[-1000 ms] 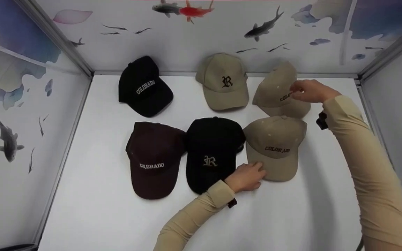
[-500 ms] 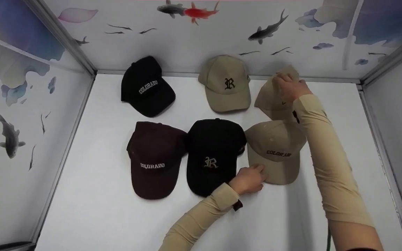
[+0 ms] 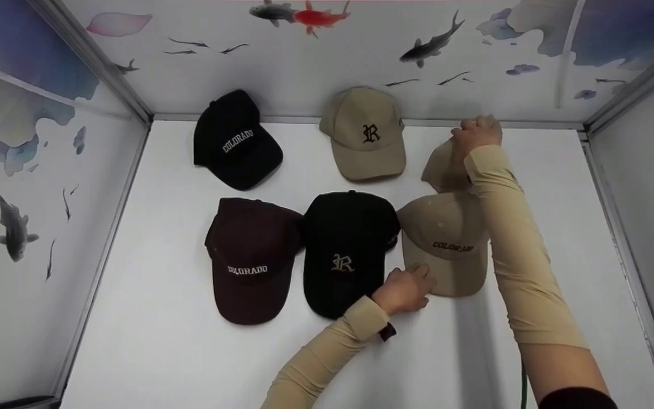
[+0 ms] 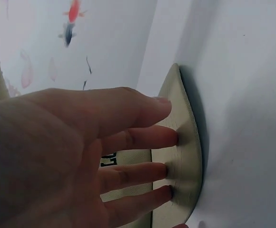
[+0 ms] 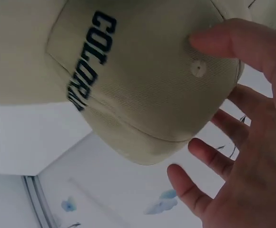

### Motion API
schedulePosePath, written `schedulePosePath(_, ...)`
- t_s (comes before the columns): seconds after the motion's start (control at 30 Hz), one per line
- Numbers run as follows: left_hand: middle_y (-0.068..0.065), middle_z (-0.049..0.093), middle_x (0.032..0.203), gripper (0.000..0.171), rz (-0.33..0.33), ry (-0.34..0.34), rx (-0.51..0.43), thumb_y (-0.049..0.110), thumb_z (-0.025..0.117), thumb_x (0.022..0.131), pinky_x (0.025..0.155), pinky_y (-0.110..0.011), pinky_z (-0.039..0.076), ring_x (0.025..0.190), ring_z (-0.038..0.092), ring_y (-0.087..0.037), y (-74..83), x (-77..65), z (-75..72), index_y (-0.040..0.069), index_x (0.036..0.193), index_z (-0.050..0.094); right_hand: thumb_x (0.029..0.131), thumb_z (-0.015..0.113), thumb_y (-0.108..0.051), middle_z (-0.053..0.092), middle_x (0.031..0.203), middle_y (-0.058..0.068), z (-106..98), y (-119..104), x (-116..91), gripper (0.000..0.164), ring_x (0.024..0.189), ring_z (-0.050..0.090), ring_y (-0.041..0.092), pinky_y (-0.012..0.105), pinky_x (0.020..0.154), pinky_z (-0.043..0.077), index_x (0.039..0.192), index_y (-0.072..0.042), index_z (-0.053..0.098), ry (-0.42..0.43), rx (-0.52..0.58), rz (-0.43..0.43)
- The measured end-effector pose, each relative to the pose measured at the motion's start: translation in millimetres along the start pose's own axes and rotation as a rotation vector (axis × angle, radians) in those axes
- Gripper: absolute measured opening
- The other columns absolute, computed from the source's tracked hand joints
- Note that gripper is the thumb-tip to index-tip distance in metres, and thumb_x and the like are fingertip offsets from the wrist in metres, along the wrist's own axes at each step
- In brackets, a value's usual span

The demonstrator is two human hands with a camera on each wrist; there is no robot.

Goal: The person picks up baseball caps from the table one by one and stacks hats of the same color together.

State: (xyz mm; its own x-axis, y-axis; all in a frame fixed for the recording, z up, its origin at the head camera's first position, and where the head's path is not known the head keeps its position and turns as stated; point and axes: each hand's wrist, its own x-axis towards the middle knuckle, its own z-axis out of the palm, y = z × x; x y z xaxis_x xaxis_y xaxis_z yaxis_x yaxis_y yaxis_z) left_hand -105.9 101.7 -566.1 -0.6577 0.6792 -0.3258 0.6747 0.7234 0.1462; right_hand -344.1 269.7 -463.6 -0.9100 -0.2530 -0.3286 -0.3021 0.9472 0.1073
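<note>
- Left hand point(image 3: 402, 291), fingers straight, touches the brim of the near beige COLORADO cap point(image 3: 440, 236) on the desk point(image 3: 168, 352).
- Right hand point(image 3: 479, 136) grips the far beige COLORADO cap point(image 3: 445, 167), just behind it, thumb against the crown.

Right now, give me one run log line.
left hand: touching brim of front beige cap | right hand: thumb on crown of rear-right beige cap, fingers round edge | maroon cap: front left
</note>
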Motion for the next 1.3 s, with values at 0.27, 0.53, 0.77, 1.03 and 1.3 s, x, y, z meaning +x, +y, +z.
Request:
schedulePosePath(0.27, 0.005, 0.049, 0.131, 0.028, -0.013, -0.044, -0.065, 0.038, 0.058, 0.097, 0.08, -0.031, 0.046, 0.118, 0.045, -0.009, 0.5, 1.0, -4.1, 0.027, 0.122, 0.063, 0.083, 0.053, -0.016, 0.034, 0.124, 0.039, -12.8, 23.4, -16.8, 0.048, 0.123, 0.027, 0.052, 0.067, 0.1, 0.021, 0.116, 0.018, 0.049, -0.019, -0.026, 0.042)
schedulePosePath(0.53, 0.001, 0.047, 0.135, 0.025, -0.024, -0.092, -0.094, 0.036, 0.056, 0.097, 0.083, -0.034, 0.047, 0.112, 0.05, -0.012, -3.7, 0.8, -5.2, 0.022, 0.111, 0.071, 0.084, 0.065, -0.03, 0.051, 0.105, 0.036, -11.7, 68.1, -16.0, 0.05, 0.103, 0.046, 0.053, 0.071, 0.088, 0.027, 0.103, 0.014, 0.05, 0.05, 0.164, 0.019)
schedulePosePath(0.77, 0.0, 0.047, 0.135, 0.024, -0.013, -0.098, -0.122, 0.036, 0.055, 0.098, 0.081, -0.034, 0.047, 0.094, 0.059, -0.015, -2.9, 3.5, -3.0, 0.02, 0.108, 0.07, 0.092, 0.061, -0.034, 0.054, 0.094, 0.031, -25.3, 82.6, -26.2, 0.048, 0.084, 0.054, 0.044, 0.056, 0.07, 0.043, 0.102, 0.011, 0.049, 0.074, 0.359, 0.03)
schedulePosePath(1.03, -0.001, 0.043, 0.14, 0.028, -0.013, -0.11, -0.132, 0.032, 0.054, 0.098, 0.082, -0.034, 0.047, 0.097, 0.058, -0.016, -2.3, 3.8, -3.8, 0.021, 0.12, 0.066, 0.092, 0.054, -0.027, 0.047, 0.09, 0.022, -65.0, 78.6, -52.1, 0.035, 0.078, 0.048, 0.038, 0.051, 0.065, 0.039, 0.1, 0.005, 0.042, 0.154, 0.348, -0.062)
schedulePosePath(1.3, -0.003, 0.035, 0.148, 0.034, 0.002, -0.138, -0.129, 0.031, 0.053, 0.099, 0.085, -0.035, 0.046, 0.113, 0.052, -0.015, -2.4, 0.2, -5.2, 0.021, 0.131, 0.06, 0.094, 0.054, -0.027, 0.048, 0.089, 0.02, -103.2, 70.2, -92.2, 0.036, 0.077, 0.049, 0.035, 0.044, 0.06, 0.04, 0.105, 0.005, 0.041, 0.184, 0.36, -0.081)
